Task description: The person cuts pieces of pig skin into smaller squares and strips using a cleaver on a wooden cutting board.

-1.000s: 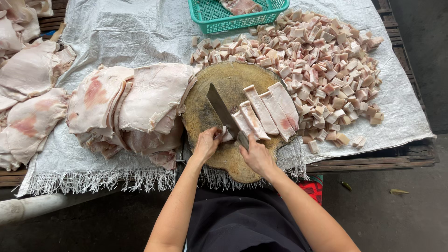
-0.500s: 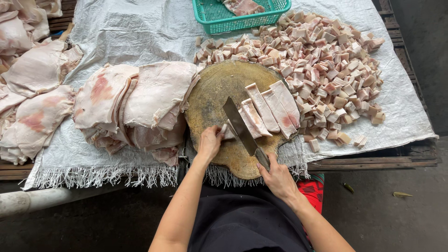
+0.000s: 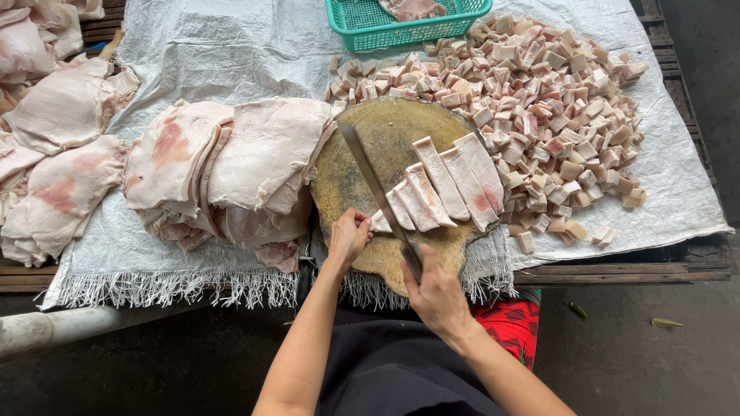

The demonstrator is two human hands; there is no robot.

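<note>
Right hand [image 3: 437, 293] nearest the camera, fingers wrapped tight round the handle of a cleaver [image 3: 378, 189]. The blade runs up and left across a round wooden block [image 3: 362, 146], edge lying just beside the left end of the strips. Left hand [image 3: 349, 236] sits at the block's near edge, fingers curled and pressed together on the end of the nearest strip. Pork strips [image 3: 443, 185], pale with pink patches, lie side by side on the block's right half, slanted, touching each other. Block rests on a white woven sheet [image 3: 231, 54] with a frayed near fringe, spread over a slatted bench [image 3: 617, 271]. Left of the block, touching it, a stack of large skin slabs [image 3: 231, 166]. More slabs [image 3: 54, 154] further left, at the sheet's edge. Right of and behind the block, a big heap of cubes [image 3: 555, 115], touching the block's rim. Far edge: green basket [image 3: 370, 27] with some meat inside. Red cloth [image 3: 512, 327] below the bench beside the right arm.
</note>
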